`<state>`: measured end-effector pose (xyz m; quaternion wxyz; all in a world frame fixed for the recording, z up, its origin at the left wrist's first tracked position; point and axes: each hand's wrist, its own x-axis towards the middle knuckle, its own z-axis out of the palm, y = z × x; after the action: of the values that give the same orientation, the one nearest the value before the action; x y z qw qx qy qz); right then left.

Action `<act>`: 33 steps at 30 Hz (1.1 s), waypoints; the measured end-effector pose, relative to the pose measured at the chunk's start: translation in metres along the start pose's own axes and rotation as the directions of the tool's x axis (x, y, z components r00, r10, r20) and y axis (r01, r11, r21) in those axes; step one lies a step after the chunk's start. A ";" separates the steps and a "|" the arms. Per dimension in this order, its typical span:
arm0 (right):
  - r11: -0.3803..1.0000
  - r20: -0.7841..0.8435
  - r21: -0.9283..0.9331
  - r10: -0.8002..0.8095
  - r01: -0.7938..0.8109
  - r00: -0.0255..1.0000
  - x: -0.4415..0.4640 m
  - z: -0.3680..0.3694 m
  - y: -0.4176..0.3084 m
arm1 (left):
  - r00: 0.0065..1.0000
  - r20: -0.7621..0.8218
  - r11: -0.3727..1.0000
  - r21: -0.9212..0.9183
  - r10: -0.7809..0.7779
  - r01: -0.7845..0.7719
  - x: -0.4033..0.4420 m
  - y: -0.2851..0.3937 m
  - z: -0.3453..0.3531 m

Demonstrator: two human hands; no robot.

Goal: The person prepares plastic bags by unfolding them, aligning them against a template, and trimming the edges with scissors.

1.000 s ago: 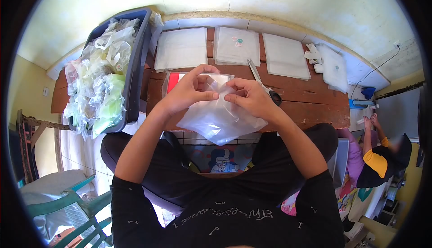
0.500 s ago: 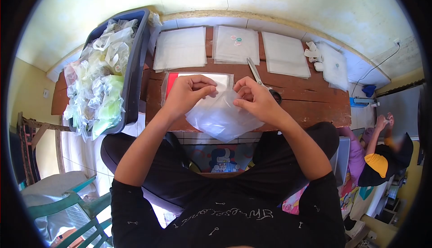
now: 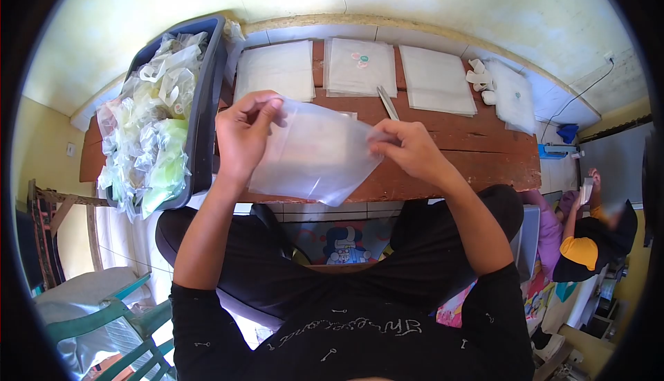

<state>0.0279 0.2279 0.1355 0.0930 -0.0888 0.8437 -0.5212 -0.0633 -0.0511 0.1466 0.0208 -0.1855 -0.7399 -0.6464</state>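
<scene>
A clear plastic bag [image 3: 311,156] is stretched flat between my two hands, above the near edge of the brown wooden table [image 3: 470,166]. My left hand [image 3: 245,132] pinches its upper left corner between thumb and fingers. On the other side, my right hand [image 3: 408,147] is closed on the bag's right edge, slightly blurred. Beneath the bag, a pale item shows dimly through the plastic; its details are hidden. Scissors [image 3: 388,103] lie just beyond my right hand, their handles covered by it.
Stacks of clear bags [image 3: 274,73] line the table's back edge, one bearing small round stickers [image 3: 362,61]. A dark tub [image 3: 216,97] full of crumpled plastic bags [image 3: 162,104] stands at left. A green chair [image 3: 104,319] is at lower left. Another person [image 3: 588,242] sits at far right.
The bag, crumpled and hanging between my hands before, is now spread flat. My left hand has moved left and up, pulling its corner. The person at right now holds up a pale object.
</scene>
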 end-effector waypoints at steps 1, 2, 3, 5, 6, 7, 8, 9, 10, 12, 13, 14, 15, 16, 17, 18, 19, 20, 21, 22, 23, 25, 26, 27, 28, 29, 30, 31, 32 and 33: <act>0.996 -0.062 0.093 -0.009 0.015 0.998 0.000 -0.001 -0.002 | 0.999 -0.041 1.000 -0.016 -0.026 0.026 0.001 0.004 -0.002; 0.982 -0.124 0.184 -0.012 0.035 0.992 0.000 -0.003 -0.005 | 0.998 -0.051 0.999 -0.031 -0.031 0.030 0.002 0.007 -0.003; 0.983 -0.125 0.183 -0.013 0.036 0.992 0.000 -0.004 -0.008 | 0.998 -0.051 0.999 -0.031 -0.030 0.028 0.002 0.007 -0.003; 0.946 -0.143 0.308 -0.059 0.101 0.988 -0.002 -0.004 -0.015 | 0.999 -0.050 0.996 -0.085 0.002 -0.007 0.002 0.005 -0.004; 0.946 -0.142 0.308 -0.057 0.099 0.988 -0.002 -0.005 -0.016 | 0.999 -0.050 0.996 -0.085 0.001 -0.005 0.002 0.007 -0.005; 0.940 -0.135 0.326 -0.064 0.105 0.989 -0.003 -0.006 -0.016 | 0.999 -0.043 0.997 -0.077 -0.018 0.014 0.002 0.010 -0.006; 0.933 -0.128 0.343 -0.071 0.111 0.989 -0.003 -0.007 -0.016 | 0.999 -0.036 0.997 -0.068 -0.035 0.033 0.002 0.011 -0.007; 0.933 -0.127 0.342 -0.071 0.111 0.989 -0.003 -0.009 -0.014 | 0.999 -0.036 0.997 -0.068 -0.035 0.033 0.003 0.011 -0.008; 0.947 -0.115 0.296 -0.093 0.124 0.989 -0.002 -0.011 -0.010 | 0.998 -0.042 0.997 -0.070 -0.038 0.035 0.004 0.009 -0.009; 0.959 -0.103 0.248 -0.114 0.137 0.988 -0.002 -0.012 -0.007 | 0.998 -0.047 0.997 -0.071 -0.039 0.036 0.004 0.009 -0.009; 0.961 -0.122 0.232 -0.123 0.149 0.985 -0.002 -0.012 -0.006 | 0.998 -0.041 0.996 -0.081 -0.041 0.037 0.004 0.010 -0.009; 0.963 -0.139 0.217 -0.133 0.161 0.981 -0.002 -0.012 -0.006 | 0.998 -0.036 0.995 -0.090 -0.042 0.039 0.003 0.010 -0.009; 0.963 -0.140 0.217 -0.133 0.161 0.981 -0.002 -0.012 -0.005 | 0.998 -0.036 0.995 -0.090 -0.042 0.039 0.003 0.009 -0.009; 0.966 -0.147 0.199 -0.137 0.165 0.980 -0.003 -0.011 -0.004 | 0.998 -0.032 0.995 -0.091 -0.047 0.044 0.003 0.008 -0.008; 0.969 -0.154 0.181 -0.141 0.168 0.978 -0.003 -0.011 -0.003 | 0.998 -0.027 0.994 -0.093 -0.052 0.049 0.003 0.007 -0.008; 0.969 -0.154 0.181 -0.141 0.168 0.978 -0.003 -0.010 -0.004 | 0.998 -0.027 0.995 -0.092 -0.052 0.049 0.003 0.007 -0.008; 0.970 -0.167 0.161 -0.155 0.182 0.974 -0.002 -0.009 -0.005 | 0.998 -0.015 0.994 -0.094 -0.060 0.058 0.003 0.006 -0.009; 0.971 -0.180 0.140 -0.169 0.195 0.969 -0.002 -0.008 -0.006 | 0.998 -0.003 0.993 -0.095 -0.069 0.068 0.002 0.006 -0.008; 0.971 -0.181 0.141 -0.168 0.194 0.969 -0.002 -0.008 -0.006 | 0.998 -0.002 0.993 -0.095 -0.069 0.069 0.002 0.005 -0.008; 0.974 -0.180 0.082 -0.194 0.211 0.964 -0.002 -0.008 -0.008 | 0.998 0.009 0.993 -0.100 -0.057 0.057 0.002 0.004 -0.008; 0.973 -0.178 0.023 -0.221 0.228 0.959 -0.002 -0.009 -0.009 | 0.999 0.020 0.994 -0.104 -0.043 0.044 0.002 0.003 -0.008; 0.976 -0.181 0.022 -0.207 0.214 0.962 -0.003 -0.008 -0.014 | 0.999 0.019 0.993 -0.106 -0.051 0.053 0.001 0.005 -0.006; 0.980 -0.184 0.022 -0.192 0.200 0.964 -0.003 -0.006 -0.015 | 0.998 0.019 0.992 -0.109 -0.060 0.061 0.001 0.005 -0.005; 0.980 -0.183 0.022 -0.192 0.199 0.964 -0.003 -0.005 -0.015 | 0.998 0.019 0.992 -0.110 -0.060 0.062 0.000 0.005 -0.005; 0.973 -0.190 -0.012 -0.228 0.230 0.955 -0.003 -0.004 -0.015 | 0.998 0.025 0.991 -0.118 -0.055 0.058 0.000 0.004 -0.004; 0.964 -0.195 -0.045 -0.264 0.261 0.944 -0.003 -0.003 -0.014 | 0.998 0.031 0.990 -0.127 -0.050 0.054 0.000 0.003 -0.004; 0.964 -0.195 -0.045 -0.264 0.260 0.945 -0.002 -0.002 -0.012 | 0.998 0.031 0.990 -0.127 -0.051 0.054 0.000 0.003 -0.004; 0.958 -0.199 -0.066 -0.286 0.278 0.937 -0.003 -0.001 -0.010 | 0.996 0.043 0.989 -0.128 -0.073 0.078 -0.001 0.003 -0.005; 0.951 -0.202 -0.088 -0.308 0.296 0.930 -0.002 0.000 -0.009 | 0.994 0.054 0.986 -0.129 -0.095 0.102 -0.001 0.004 -0.005; 0.951 -0.202 -0.087 -0.308 0.296 0.930 -0.003 0.000 -0.010 | 0.994 0.054 0.986 -0.128 -0.096 0.102 -0.001 0.004 -0.004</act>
<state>0.0308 0.2244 0.1443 -0.0816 -0.1634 0.8392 -0.5122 -0.0616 -0.0553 0.1510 -0.0411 -0.1648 -0.7045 -0.6891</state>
